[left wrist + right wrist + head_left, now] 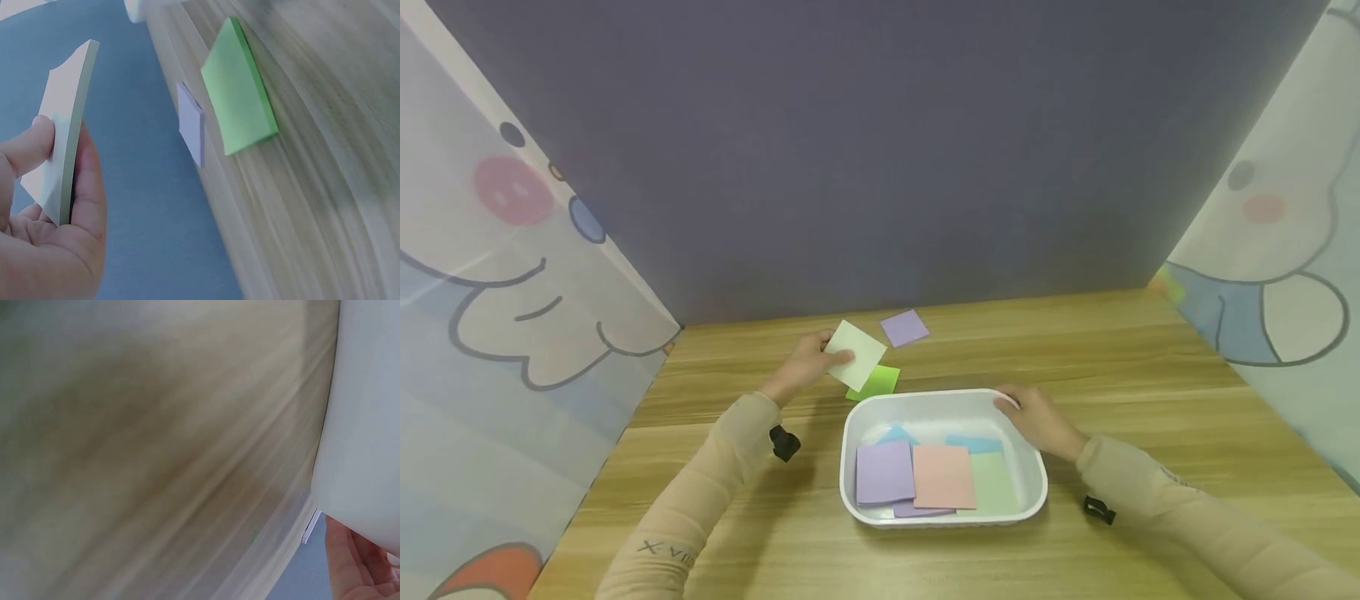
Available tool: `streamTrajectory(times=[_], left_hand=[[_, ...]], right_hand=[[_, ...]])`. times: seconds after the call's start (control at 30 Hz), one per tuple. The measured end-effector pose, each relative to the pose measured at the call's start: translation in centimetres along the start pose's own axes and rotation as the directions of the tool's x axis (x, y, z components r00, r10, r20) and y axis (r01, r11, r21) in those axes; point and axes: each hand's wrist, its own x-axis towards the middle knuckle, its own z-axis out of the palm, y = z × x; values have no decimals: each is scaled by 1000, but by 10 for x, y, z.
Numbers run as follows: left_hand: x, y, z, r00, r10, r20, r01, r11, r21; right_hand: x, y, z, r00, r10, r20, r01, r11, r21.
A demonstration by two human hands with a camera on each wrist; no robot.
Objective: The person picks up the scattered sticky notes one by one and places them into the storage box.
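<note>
In the head view my left hand [805,362] pinches a pale, whitish-green pad of sticky notes [859,357] above the table. The left wrist view shows the pad's thick edge [76,134], with the thumb on one face and fingers behind. My right hand [1037,421] grips the far right corner of a white plastic basin [936,410]. Inside the basin lie a purple pad [885,472], a pink pad [943,477], a light green pad [996,483] and blue pads [973,442], partly overlapping. A bright green pad [880,382] sits behind the basin, partly hidden by the held pad.
Farther back on the wooden table [1112,358] lies another purple pad [905,327], near the foot of a dark grey panel [880,167]. Cartoon-printed walls [1262,225] flank the table on both sides.
</note>
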Motion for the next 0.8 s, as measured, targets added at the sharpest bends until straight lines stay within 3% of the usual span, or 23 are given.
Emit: streamTrajectory(times=[0.43,0.8], left_hand=[[-10,16,8,998,2,56,-5,999,43],[-16,31,14,991,57,118,-66,995,74]], right_hand=[[0,1,-3,999,-42,9,42,999,-4],[3,-4,-8,999,-42,9,43,998,-38]])
